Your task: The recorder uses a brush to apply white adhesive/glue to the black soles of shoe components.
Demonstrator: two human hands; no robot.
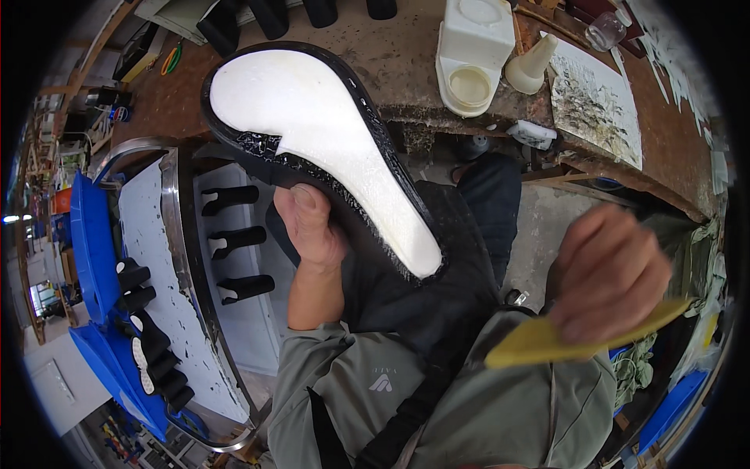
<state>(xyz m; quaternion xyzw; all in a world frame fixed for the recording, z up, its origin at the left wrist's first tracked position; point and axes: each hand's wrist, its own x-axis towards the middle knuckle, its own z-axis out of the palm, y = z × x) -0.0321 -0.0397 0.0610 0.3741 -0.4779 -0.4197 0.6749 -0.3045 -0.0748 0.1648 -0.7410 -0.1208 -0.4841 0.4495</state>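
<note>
My left hand point(312, 223) grips a black boot point(258, 146) from below, its thumb against the near side. The boot is turned bottom up. A smooth white layer point(312, 117) covers most of its underside, broad at the far left and narrow toward me. Around that layer runs a rough black edge, with a jagged notch on the left. To the right, apart from the boot, my right hand point(613, 273) is closed on a flat, long yellow piece point(586, 336), sole-like in outline. Motion blurs this hand and the piece.
On the brown workbench point(359, 51) stand a white plastic container point(476, 47), a beige cone-shaped vessel point(531, 66) and a clear jar point(607, 31). A stained sheet point(601, 102) lies there. At left, a metal-framed rack point(176, 227) holds black boots point(242, 242) beside blue bins point(94, 242).
</note>
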